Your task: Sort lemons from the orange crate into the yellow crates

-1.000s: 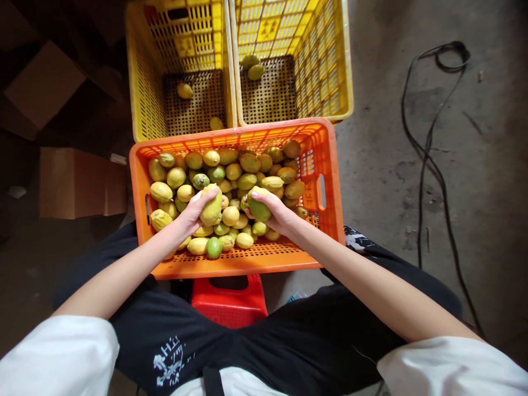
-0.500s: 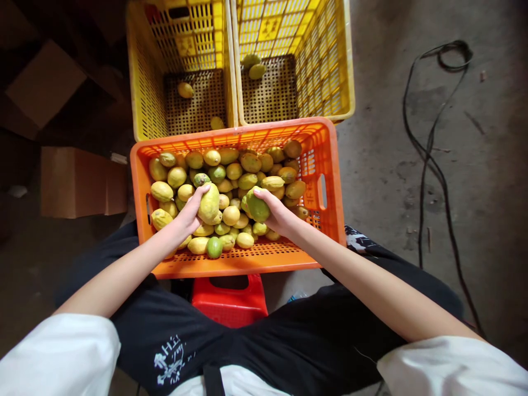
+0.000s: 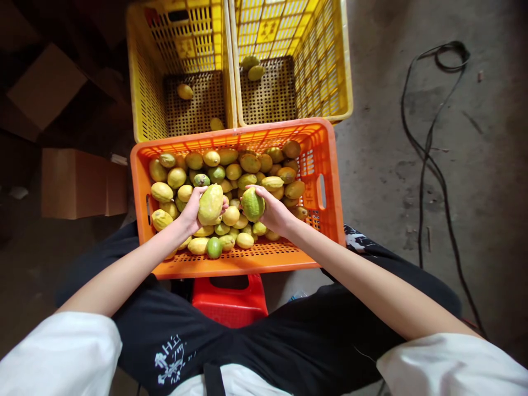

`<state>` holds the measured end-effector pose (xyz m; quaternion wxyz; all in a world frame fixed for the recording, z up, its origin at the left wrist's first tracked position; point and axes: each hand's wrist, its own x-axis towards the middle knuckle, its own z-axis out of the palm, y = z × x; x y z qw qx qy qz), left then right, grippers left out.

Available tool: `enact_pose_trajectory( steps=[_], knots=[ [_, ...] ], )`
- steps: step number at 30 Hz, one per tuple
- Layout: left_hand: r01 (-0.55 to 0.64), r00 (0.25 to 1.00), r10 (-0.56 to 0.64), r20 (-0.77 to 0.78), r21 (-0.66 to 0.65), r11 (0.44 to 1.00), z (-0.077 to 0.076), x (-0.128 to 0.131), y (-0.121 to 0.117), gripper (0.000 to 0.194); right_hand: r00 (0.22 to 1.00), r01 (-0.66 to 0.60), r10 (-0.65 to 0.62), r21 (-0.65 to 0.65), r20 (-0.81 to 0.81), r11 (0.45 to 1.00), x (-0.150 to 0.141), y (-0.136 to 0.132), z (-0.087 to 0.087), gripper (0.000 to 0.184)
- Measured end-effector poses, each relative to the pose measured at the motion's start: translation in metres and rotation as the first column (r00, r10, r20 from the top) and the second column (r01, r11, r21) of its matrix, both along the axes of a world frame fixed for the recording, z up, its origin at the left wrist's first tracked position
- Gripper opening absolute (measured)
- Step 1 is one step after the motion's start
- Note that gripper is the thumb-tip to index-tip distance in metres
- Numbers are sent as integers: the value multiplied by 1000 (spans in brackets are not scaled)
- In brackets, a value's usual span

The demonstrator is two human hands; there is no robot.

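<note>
My left hand (image 3: 192, 215) is closed around a large, pale yellow-green lemon (image 3: 210, 204), with fingertips showing at its right side. A smaller, greener lemon with bumpy skin (image 3: 253, 205) sits in the grip of my right hand (image 3: 271, 213). Both hands are just above the orange crate (image 3: 247, 265), a short gap between the two fruits. Under them the crate holds many yellow and greenish lemons (image 3: 231, 215), among them a smooth, bright green one (image 3: 214, 248) near the front wall.
Two deep yellow crates, one at left (image 3: 140, 82) and one at right (image 3: 345, 82), stand behind the orange one, each with a few fruits. A red stool (image 3: 231, 308) is between my knees. Cardboard boxes (image 3: 74, 184) lie left; a black cable (image 3: 429, 157) runs along the right floor.
The green lemon has turned in my right hand, showing a lighter, bumpy side. The one in my left hand has rotated slightly, and fingertips now show on its right.
</note>
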<state>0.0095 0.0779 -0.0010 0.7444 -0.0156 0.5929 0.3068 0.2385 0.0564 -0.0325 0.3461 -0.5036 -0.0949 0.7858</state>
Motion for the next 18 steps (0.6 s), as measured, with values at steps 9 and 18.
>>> enact_pose_trajectory(
  steps=[9,18],
  knots=[
    [127,991,-131,26,125,984,0,-1,-8,11,997,22,-25,39,75,999,0,0,6,61],
    [125,992,-125,-6,91,988,-16,-11,-10,24,993,-16,7,68,121,998,2,-1,-6,52]
  ],
)
